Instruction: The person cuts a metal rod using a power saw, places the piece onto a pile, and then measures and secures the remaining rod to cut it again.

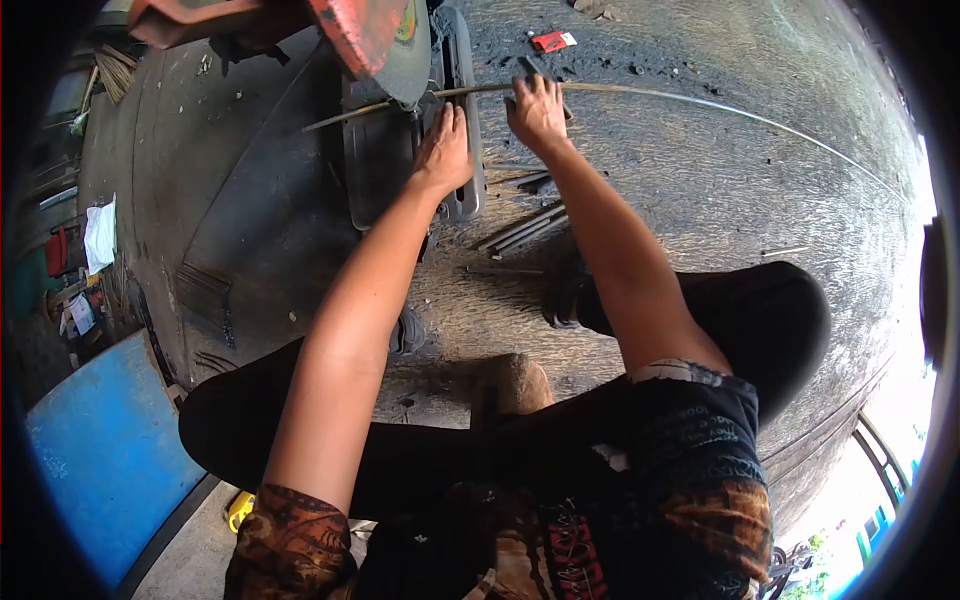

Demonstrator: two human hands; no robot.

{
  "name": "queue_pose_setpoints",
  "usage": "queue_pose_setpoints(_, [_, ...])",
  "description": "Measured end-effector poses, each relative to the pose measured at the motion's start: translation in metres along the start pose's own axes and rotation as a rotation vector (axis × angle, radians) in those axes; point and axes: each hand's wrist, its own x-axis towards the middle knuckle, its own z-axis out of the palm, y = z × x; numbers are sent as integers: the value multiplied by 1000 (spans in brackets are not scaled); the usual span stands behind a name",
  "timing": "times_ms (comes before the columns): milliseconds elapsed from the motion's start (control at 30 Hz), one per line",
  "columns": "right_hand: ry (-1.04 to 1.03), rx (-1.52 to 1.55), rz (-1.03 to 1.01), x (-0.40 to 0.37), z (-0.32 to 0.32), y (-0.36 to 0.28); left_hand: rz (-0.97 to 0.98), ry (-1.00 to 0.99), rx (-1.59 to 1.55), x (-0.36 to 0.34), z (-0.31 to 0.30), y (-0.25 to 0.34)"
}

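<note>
A long thin metal rod [680, 97] lies across the grey base [365, 180] of a cut-off saw and runs far out to the right. Above it hangs the saw's abrasive disc [412, 75], partly covered by a worn red guard [345, 35]; its lower edge is at the rod. My left hand [445, 152] rests on the base just right of the disc, fingers stretched out flat towards the rod. Over the rod, right of the base, my right hand [538, 112] has its fingers bent round it. A dark short bar [532, 66] sticks out beside that hand.
Several cut rods [522, 232] lie on the floor right of the base. A red packet [552, 41] is farther up. A bundle of thin rods [205, 300] lies at left, near a blue panel [100, 450]. My knees flank a wooden block [525, 385].
</note>
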Motion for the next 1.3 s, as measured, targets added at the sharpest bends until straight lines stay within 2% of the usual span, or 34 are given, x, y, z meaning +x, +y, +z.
queue_pose_setpoints(67, [-18, -13, -37, -18, -12, -17, -19, -5, -4, -19, -6, 2])
queue_pose_setpoints(100, [40, -34, -82, -28, -14, -23, -27, -3, -6, -28, -10, 4])
queue_pose_setpoints(200, [-102, -54, -29, -55, -35, -49, -35, 44, -23, -55, -15, 3])
queue_pose_setpoints(267, [-110, -25, -14, -76, -46, -67, -54, 54, -30, -73, -28, 6])
queue_pose_setpoints(333, [-193, 0, 122, -93, -50, -85, -99, 51, -80, -90, -33, 5])
queue_pose_setpoints(400, [-432, 71, 344, -106, -53, -107, -115, 52, -87, -106, -32, -3])
queue_pose_setpoints(467, [-457, 47, 278, -129, -60, -134, -81, 67, -122, -119, -14, -24])
queue_pose_setpoints(533, [-577, 161, 286, -147, -42, -149, -74, 104, -128, -133, -13, -39])
queue_pose_setpoints(600, [-582, 186, 249, -168, -34, -168, -116, 85, -291, -155, -18, -48])
queue_pose_setpoints(667, [-596, 211, 204, -183, -34, -189, -124, 143, -260, -173, -15, -61])
queue_pose_setpoints(767, [-524, 211, 220, -194, -37, -213, -267, 78, -260, -195, -21, -69])
queue_pose_setpoints(833, [-500, 230, 260, -193, -1, -208, -437, -46, -220, -199, -20, -71])
queue_pose_setpoints(867, [-464, 257, 310, -190, 12, -204, -447, -45, -231, -200, -18, -72])
queue_pose_setpoints(967, [-393, 277, 278, -174, 9, -203, -405, -29, -259, -200, -15, -76])
queue_pose_setpoints(1100, [-412, 288, 244, -172, 1, -202, -416, -25, -290, -199, -7, -82])
queue_pose_setpoints(1167, [-500, 269, 328, -171, -5, -205, -423, -12, -294, -199, -5, -86])
queue_pose_setpoints(1300, [-626, 170, 351, -174, -17, -214, -447, -71, -216, -199, -5, -90])
